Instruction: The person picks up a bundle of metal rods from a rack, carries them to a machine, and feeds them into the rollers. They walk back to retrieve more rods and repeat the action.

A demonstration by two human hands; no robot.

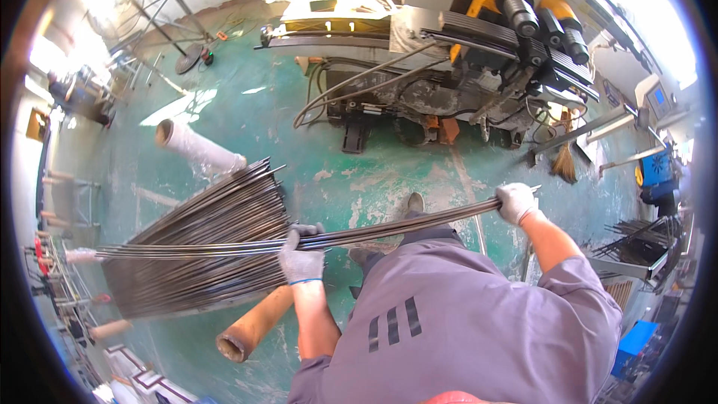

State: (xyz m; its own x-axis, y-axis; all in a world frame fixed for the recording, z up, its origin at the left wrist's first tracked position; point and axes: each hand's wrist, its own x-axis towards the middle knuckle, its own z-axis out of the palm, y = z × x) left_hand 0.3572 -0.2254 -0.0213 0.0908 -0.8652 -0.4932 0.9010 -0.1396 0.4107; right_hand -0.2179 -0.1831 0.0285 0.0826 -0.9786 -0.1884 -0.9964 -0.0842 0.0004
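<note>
A bundle of long thin metal rods (pixel 404 226) runs across in front of my body, sloping down toward the left. My left hand (pixel 303 258), in a grey-white work glove with a blue cuff, is closed around its middle. Near the right end my right hand (pixel 516 203), in a similar glove, grips the same rods, with their tips showing just past it. The bundle's left part passes over a large pile of dark rods (pixel 217 217). From here I cannot tell whether the two touch.
Under the pile lie a brown cardboard tube (pixel 258 323) and a tube in white wrap (pixel 198 146). Ahead stands a machine with yellow-and-black motors (pixel 508 0). A broom (pixel 565 163) leans near it. To the right is a rack of dark pieces (pixel 636 247). The green floor (pixel 359 187) is worn.
</note>
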